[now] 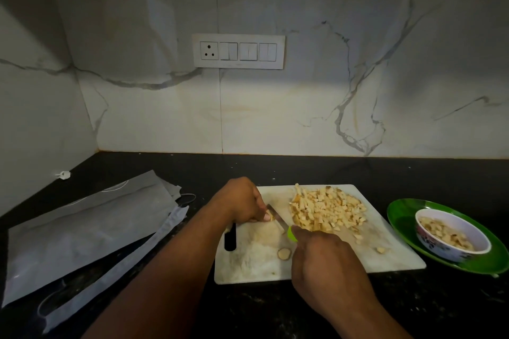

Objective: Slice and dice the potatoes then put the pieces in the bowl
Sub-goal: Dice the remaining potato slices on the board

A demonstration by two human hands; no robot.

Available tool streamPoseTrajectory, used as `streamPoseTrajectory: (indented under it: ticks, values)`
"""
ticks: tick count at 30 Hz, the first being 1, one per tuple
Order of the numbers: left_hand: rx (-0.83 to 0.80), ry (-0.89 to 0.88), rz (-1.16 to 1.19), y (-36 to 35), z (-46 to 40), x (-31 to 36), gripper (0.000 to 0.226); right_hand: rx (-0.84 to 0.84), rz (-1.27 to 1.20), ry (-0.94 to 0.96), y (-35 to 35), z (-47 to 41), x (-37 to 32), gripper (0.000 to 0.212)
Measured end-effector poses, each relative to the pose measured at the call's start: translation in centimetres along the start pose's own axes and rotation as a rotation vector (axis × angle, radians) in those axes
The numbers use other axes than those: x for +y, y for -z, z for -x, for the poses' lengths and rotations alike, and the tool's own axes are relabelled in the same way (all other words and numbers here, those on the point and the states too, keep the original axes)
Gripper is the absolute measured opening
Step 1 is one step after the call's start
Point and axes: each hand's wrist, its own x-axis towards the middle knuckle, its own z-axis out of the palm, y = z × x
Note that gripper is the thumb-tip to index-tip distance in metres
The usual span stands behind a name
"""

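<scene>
- Your left hand [242,201] pins a small remnant of potato [271,218] on the white cutting board [396,253], its fingers [265,217] curled down and pinching the piece right against the blade.
- Your right hand [322,253] is clenched around the green handle of the knife [278,219], whose blade stands on the board just beside your left fingertips.
- The piece you hold is so small that little of it shows past your fingers; if the blade drifts towards your left hand, it meets skin before potato. Tuck the tips back, I judge.
- A short remnant can roll or shoot out under pressure, and the board looks damp and starchy there, which would help it slip.
- The diced pile [327,212] fills the far right part of the board, near the edge; a wide sweep of the knife could push cubes onto the black tabletop [165,170].
- A peel-edged end slice [284,253] and a stray cube [381,250] lie apart from the pile and are easy to forget.
- The bowl [451,237], already part-filled, sits on a green plate [405,212] off the right of the board; a hasty handful may miss it and land on the plate.
</scene>
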Motion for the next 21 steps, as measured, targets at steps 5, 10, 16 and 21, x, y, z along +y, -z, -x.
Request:
streamPoseTrajectory:
  ticks: [5,10,16,21]
  values:
    - [-0.01,0.022,0.015,-0.1,0.2,0.2,0.016,-0.001,-0.012,-0.025,-0.3,-1.3,-0.1,0.052]
    - [-0.01,0.047,0.034,-0.1,0.5,0.5,0.013,-0.041,-0.017,-0.004,0.1,0.1,0.0,0.053]
    - [-0.008,0.024,0.004,0.0,0.7,0.7,0.013,-0.057,0.014,-0.013,2.4,3.5,0.6,0.052]
    - [0.001,-0.008,-0.039,0.1,0.9,0.6,0.011,0.038,-0.014,-0.039,1.8,0.7,-0.6,0.048]
